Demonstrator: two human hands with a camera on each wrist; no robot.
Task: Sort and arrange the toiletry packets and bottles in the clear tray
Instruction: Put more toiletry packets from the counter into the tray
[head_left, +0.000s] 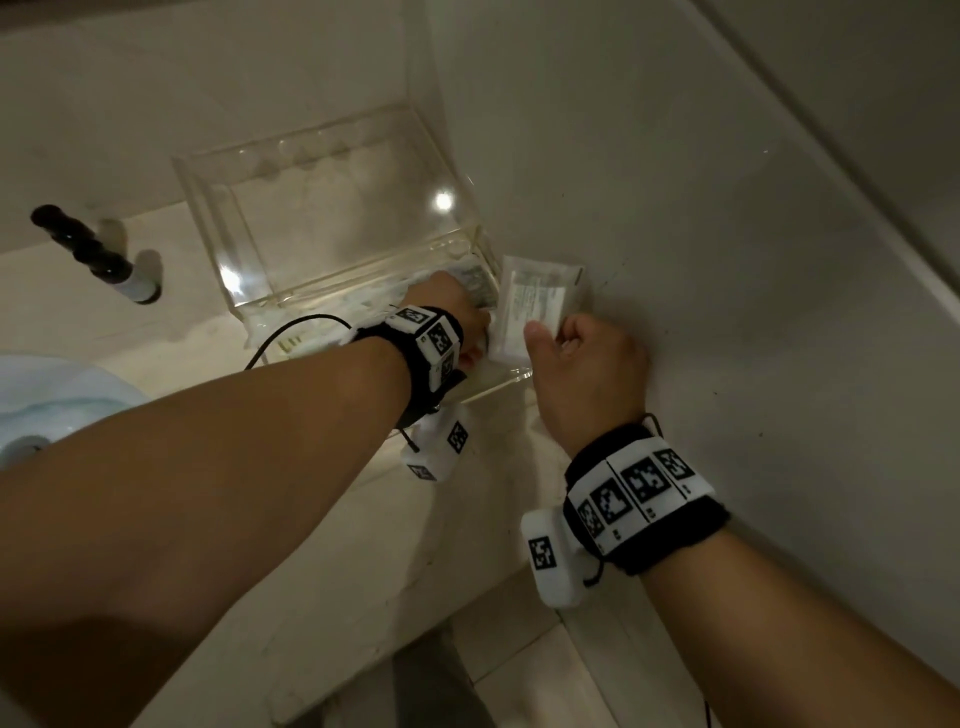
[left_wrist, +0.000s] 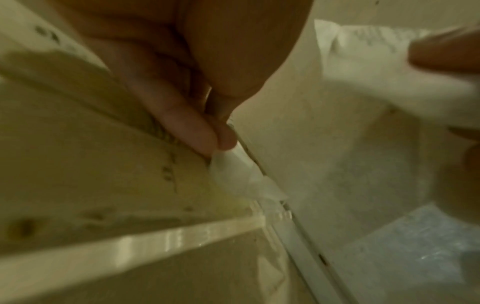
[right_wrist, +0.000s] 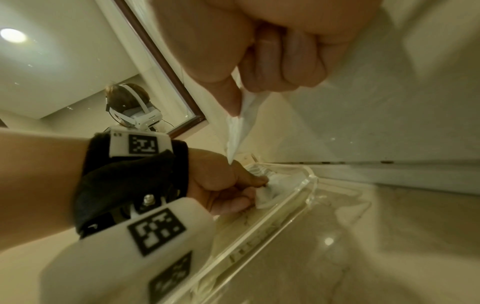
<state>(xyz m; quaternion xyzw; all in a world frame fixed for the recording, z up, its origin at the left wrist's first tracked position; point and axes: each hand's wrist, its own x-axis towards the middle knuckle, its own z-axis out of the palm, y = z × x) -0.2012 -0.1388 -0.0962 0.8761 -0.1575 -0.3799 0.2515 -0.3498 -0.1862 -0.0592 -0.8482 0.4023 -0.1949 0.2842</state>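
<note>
A clear acrylic tray (head_left: 332, 156) stands on the counter against the wall. My right hand (head_left: 582, 364) pinches a white printed packet (head_left: 530, 306) by its near edge and holds it upright just right of the tray; the same packet (right_wrist: 240, 127) hangs from thumb and fingers in the right wrist view. My left hand (head_left: 457, 317) reaches into the tray's near right corner and pinches a second white packet (right_wrist: 267, 191), which also shows at my fingertips (left_wrist: 233, 172) in the left wrist view. Several more packets lie along the tray's front (head_left: 337, 306).
A black-capped bottle (head_left: 93, 254) lies on the counter left of the tray. A wash basin (head_left: 47, 405) is at the far left. The wall (head_left: 727, 208) rises close on the right. A mirror (right_wrist: 78, 61) hangs above.
</note>
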